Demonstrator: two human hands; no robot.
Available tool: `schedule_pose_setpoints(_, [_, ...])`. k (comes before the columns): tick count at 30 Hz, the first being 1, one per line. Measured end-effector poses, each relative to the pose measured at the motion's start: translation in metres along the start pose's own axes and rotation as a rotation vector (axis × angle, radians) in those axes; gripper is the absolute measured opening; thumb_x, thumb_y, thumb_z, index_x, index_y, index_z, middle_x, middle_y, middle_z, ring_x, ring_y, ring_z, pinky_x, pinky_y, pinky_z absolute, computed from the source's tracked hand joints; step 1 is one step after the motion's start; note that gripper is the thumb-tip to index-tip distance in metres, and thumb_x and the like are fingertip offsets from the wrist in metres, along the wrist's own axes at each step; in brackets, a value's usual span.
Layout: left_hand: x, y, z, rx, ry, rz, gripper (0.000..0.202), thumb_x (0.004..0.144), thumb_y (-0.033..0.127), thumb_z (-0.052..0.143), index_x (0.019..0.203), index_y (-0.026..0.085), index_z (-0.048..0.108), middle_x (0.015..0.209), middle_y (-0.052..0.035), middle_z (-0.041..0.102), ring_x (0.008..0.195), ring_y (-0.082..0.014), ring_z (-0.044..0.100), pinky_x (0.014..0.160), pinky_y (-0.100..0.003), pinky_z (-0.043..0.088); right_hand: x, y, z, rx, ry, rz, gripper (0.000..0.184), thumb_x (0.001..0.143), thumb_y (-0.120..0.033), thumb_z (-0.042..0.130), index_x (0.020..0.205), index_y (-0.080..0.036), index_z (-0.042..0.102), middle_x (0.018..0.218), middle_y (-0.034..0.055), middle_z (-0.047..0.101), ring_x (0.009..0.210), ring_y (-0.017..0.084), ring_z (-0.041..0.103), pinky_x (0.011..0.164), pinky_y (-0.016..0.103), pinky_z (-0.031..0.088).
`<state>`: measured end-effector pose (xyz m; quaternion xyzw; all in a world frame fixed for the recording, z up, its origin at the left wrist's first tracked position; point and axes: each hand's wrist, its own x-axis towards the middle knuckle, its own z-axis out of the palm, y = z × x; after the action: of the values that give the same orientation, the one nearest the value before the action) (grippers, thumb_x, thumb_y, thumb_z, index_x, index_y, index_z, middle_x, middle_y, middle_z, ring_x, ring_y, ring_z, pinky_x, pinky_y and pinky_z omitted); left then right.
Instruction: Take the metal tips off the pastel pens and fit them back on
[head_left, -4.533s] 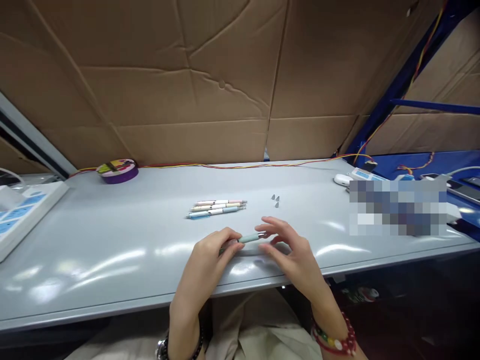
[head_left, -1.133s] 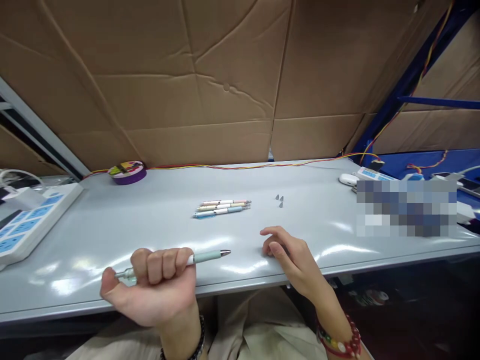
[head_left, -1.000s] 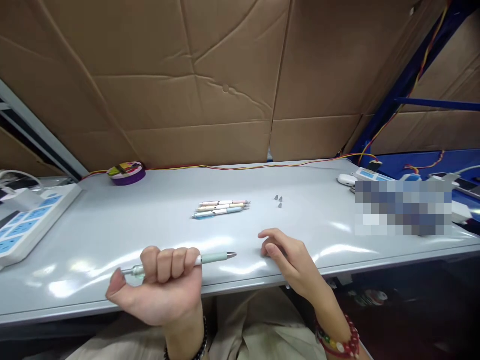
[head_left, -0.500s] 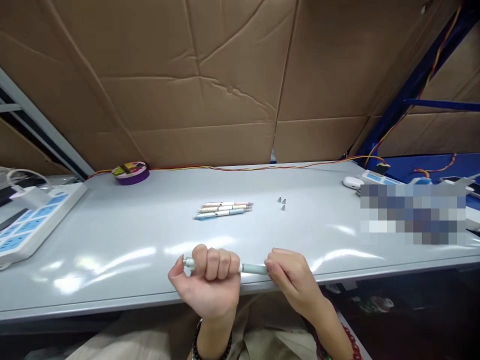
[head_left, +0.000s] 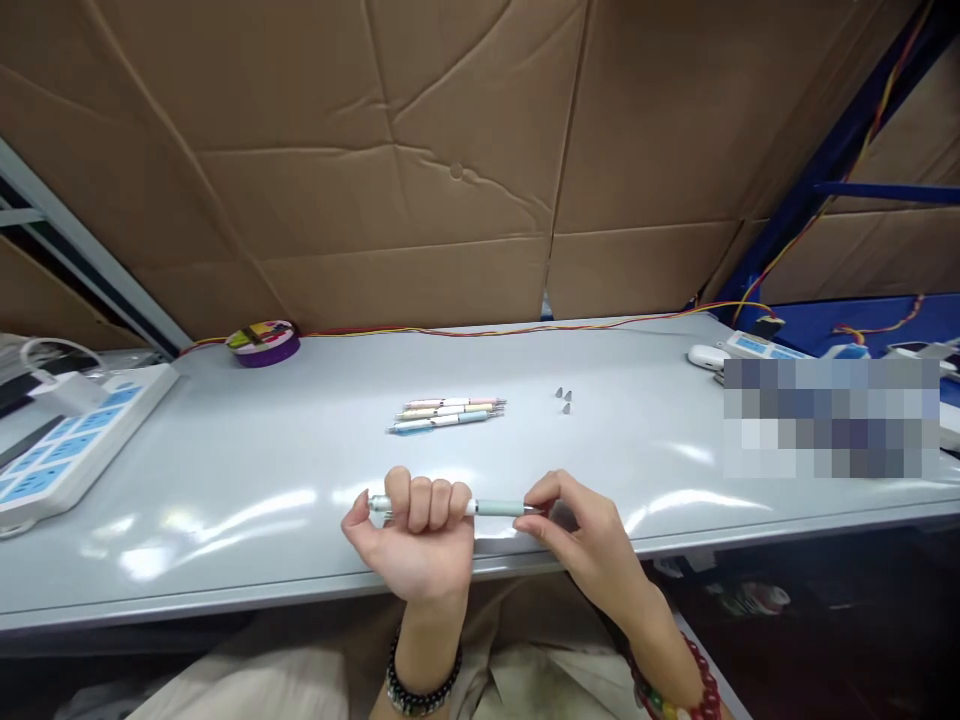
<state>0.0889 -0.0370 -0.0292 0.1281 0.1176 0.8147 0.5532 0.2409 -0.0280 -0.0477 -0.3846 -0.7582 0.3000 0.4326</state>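
Observation:
My left hand (head_left: 418, 528) is a fist wrapped around a pale green pen (head_left: 496, 508), held level above the front edge of the grey table (head_left: 225, 470). The pen's clicker end sticks out to the left of the fist. My right hand (head_left: 576, 522) pinches the pen's metal tip end between thumb and fingers. Farther back lie a few pastel pens (head_left: 447, 414) side by side, and three small grey metal pen tips (head_left: 563, 398) sit to their right.
A purple round tin (head_left: 262, 343) stands at the back left, a white and blue power strip (head_left: 67, 446) at the left edge. Red-yellow wires (head_left: 525, 330) run along the cardboard back wall. White devices (head_left: 709, 355) and a blurred patch lie at the right.
My left hand carried the green pen from the left back to the middle. My right hand left the table and took hold of the pen's tip end.

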Motion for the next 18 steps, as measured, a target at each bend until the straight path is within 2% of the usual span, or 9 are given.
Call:
schedule_pose_setpoints(5, [-0.0024, 0.0008, 0.0004, -0.005, -0.071, 0.028, 0.042, 0.076, 0.039, 0.039, 0.050, 0.018, 0.014, 0.041, 0.0071, 0.002, 0.039, -0.0090, 0.001, 0.036, -0.024, 0.018, -0.0005, 0.0019, 0.0000, -0.044, -0.038, -0.038, 0.018, 0.089, -0.033, 0.052, 0.077, -0.020, 0.051, 0.068, -0.0003, 0.054, 0.060, 0.012, 0.050, 0.054, 0.022, 0.040])
schedule_pose_setpoints(10, [-0.0041, -0.0037, 0.0036, -0.022, -0.049, -0.055, 0.046, 0.079, 0.047, 0.037, 0.050, 0.018, 0.014, 0.040, 0.0074, 0.004, 0.038, -0.0085, 0.003, 0.035, -0.022, 0.019, -0.0010, 0.0020, -0.0015, -0.071, -0.026, -0.092, 0.033, 0.094, -0.039, 0.038, 0.069, -0.019, 0.047, 0.061, -0.0016, 0.048, 0.055, 0.011, 0.045, 0.053, 0.022, 0.037])
schedule_pose_setpoints(13, [-0.0024, -0.0027, 0.0039, -0.033, -0.017, -0.059, 0.047, 0.080, 0.047, 0.036, 0.050, 0.018, 0.015, 0.040, 0.0074, 0.005, 0.037, -0.0084, 0.003, 0.035, -0.021, 0.019, -0.0018, 0.0015, -0.0012, -0.108, -0.058, -0.104, 0.030, 0.090, -0.044, 0.046, 0.073, -0.020, 0.048, 0.064, -0.0009, 0.050, 0.057, 0.012, 0.046, 0.053, 0.023, 0.037])
schedule_pose_setpoints(15, [-0.0010, -0.0004, 0.0036, -0.026, -0.003, -0.041, 0.047, 0.080, 0.047, 0.037, 0.050, 0.018, 0.015, 0.040, 0.0074, 0.005, 0.037, -0.0084, 0.003, 0.035, -0.021, 0.020, -0.0022, 0.0016, -0.0003, -0.131, -0.062, -0.106, 0.025, 0.088, -0.042, 0.052, 0.076, -0.020, 0.049, 0.066, -0.0006, 0.052, 0.058, 0.012, 0.047, 0.053, 0.022, 0.038])
schedule_pose_setpoints(18, [0.0000, 0.0024, 0.0031, -0.035, -0.004, -0.031, 0.047, 0.080, 0.047, 0.037, 0.050, 0.018, 0.015, 0.040, 0.0073, 0.005, 0.038, -0.0085, 0.003, 0.035, -0.021, 0.020, -0.0023, 0.0020, 0.0013, -0.147, -0.048, -0.102, 0.024, 0.089, -0.040, 0.051, 0.076, -0.020, 0.049, 0.066, -0.0005, 0.053, 0.057, 0.012, 0.048, 0.053, 0.022, 0.038])
